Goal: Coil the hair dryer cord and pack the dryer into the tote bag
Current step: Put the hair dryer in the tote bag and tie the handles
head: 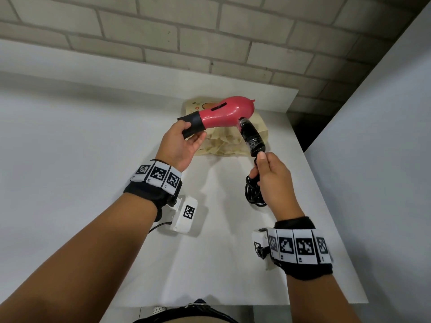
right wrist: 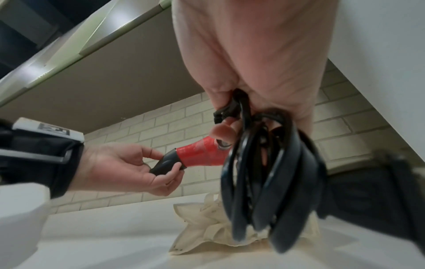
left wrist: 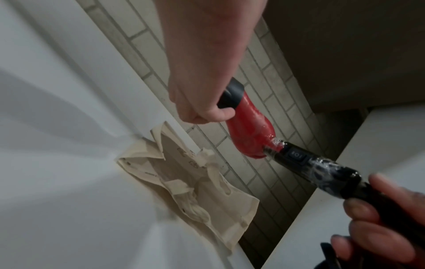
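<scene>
Currently: you are holding the dryer [head: 225, 111] aloft, long axis level, left hand [head: 180, 145] pinching its nozzle, right hand [head: 271, 178] clutching the coiled cord [head: 253, 194]. Bag [head: 229, 145] is lying flat on the tabletop [head: 93, 159], directly beneath and beyond both grips.

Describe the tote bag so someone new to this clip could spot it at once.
On the white table, look to the far edge below the brick wall. The tote bag lies crumpled there, under the raised red hair dryer: cream cloth, the only soft, flat thing.
</scene>
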`<state>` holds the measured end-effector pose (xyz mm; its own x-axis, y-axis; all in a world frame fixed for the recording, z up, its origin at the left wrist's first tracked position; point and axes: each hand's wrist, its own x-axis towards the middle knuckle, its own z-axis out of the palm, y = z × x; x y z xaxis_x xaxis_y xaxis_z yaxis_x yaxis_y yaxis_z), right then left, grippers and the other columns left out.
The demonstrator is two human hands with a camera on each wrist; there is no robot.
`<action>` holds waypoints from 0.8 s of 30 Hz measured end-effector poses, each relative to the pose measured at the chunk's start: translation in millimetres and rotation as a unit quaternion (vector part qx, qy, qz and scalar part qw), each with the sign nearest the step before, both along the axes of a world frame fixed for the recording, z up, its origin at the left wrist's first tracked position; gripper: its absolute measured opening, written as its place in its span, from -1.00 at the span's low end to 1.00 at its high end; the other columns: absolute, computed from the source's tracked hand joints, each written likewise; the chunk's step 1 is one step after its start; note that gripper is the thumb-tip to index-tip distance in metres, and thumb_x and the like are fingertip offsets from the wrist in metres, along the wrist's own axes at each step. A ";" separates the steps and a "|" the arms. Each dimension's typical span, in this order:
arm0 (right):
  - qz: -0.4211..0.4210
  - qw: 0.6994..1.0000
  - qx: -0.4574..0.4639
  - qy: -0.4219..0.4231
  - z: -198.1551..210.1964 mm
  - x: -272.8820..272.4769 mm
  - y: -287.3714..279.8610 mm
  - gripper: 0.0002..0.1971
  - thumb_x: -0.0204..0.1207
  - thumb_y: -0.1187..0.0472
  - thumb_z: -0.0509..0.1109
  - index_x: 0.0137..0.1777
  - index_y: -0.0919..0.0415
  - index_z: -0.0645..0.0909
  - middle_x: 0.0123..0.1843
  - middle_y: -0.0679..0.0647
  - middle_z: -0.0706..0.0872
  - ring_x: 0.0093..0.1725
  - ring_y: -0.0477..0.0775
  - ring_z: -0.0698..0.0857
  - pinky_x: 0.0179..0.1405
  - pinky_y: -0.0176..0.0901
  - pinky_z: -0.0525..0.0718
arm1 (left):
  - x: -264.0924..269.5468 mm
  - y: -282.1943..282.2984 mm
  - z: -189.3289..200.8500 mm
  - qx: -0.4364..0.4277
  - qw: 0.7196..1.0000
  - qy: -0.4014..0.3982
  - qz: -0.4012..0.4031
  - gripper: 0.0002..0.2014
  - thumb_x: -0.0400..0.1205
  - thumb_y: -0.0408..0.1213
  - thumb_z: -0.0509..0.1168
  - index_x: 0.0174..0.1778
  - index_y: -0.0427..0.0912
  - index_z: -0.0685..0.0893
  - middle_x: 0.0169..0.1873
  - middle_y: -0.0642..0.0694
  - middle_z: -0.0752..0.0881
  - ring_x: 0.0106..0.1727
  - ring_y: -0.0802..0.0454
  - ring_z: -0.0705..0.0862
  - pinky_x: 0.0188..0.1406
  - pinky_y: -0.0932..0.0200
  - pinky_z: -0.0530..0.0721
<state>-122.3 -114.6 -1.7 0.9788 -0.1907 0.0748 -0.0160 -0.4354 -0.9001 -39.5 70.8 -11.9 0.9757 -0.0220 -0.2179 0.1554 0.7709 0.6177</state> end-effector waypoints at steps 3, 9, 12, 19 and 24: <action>0.011 0.999 -0.027 -0.016 0.0 -0.3 -0.4 -0.75 0.71 0.10 0.06 -0.05 0.21 0.49 -0.29 0.07 0.59 -0.33 -0.09 0.53 -0.48 -0.64 0.46 | 4.3 0.3 1.2 0.031 1.000 0.005 0.003 -0.87 0.67 -0.36 0.12 0.10 -0.24 0.49 -0.01 -0.20 0.59 0.00 -0.08 0.63 0.01 0.13 0.68; 0.067 0.992 -0.103 -0.019 0.6 1.2 -1.0 -0.79 0.70 0.08 0.07 -0.04 0.17 0.47 -0.24 0.13 0.62 -0.31 -0.02 0.55 -0.31 -0.30 0.56 | 10.1 -1.1 1.0 0.097 0.995 -0.005 -0.027 -0.82 0.68 -0.33 0.17 0.17 -0.26 0.48 0.00 -0.20 0.60 -0.03 -0.05 0.64 0.04 0.16 0.68; 0.088 0.994 -0.068 -0.011 -2.1 0.2 -4.6 -0.83 0.69 0.11 0.10 -0.03 0.14 0.48 -0.26 0.07 0.60 -0.30 -0.10 0.54 -0.40 -0.58 0.47 | 13.3 7.4 3.5 0.097 0.993 -0.011 -0.071 -0.80 0.65 -0.24 0.23 0.14 -0.22 0.59 0.06 -0.24 0.66 0.05 -0.09 0.72 -0.06 0.13 0.76; 0.086 0.996 -0.004 -0.019 -1.7 1.5 4.6 -0.76 0.66 0.01 0.15 0.14 0.09 0.56 -0.19 0.05 0.75 -0.26 -0.07 0.64 -0.25 -0.38 0.56 | 15.7 8.0 4.4 0.051 0.998 0.002 -0.033 -0.84 0.59 -0.29 0.33 0.05 -0.20 0.57 0.05 -0.25 0.70 0.04 -0.15 0.74 -0.19 0.16 0.78; 0.126 0.991 0.036 -0.028 -1.2 11.1 11.2 -0.64 0.64 -0.03 0.18 0.43 -0.21 0.34 -0.22 0.08 0.74 -0.36 -0.06 0.67 -0.25 -0.30 0.64 | 16.3 3.3 9.2 0.098 0.994 -0.006 -0.049 -0.83 0.59 -0.28 0.33 0.05 -0.21 0.56 0.05 -0.26 0.70 -0.01 -0.15 0.76 -0.22 0.13 0.78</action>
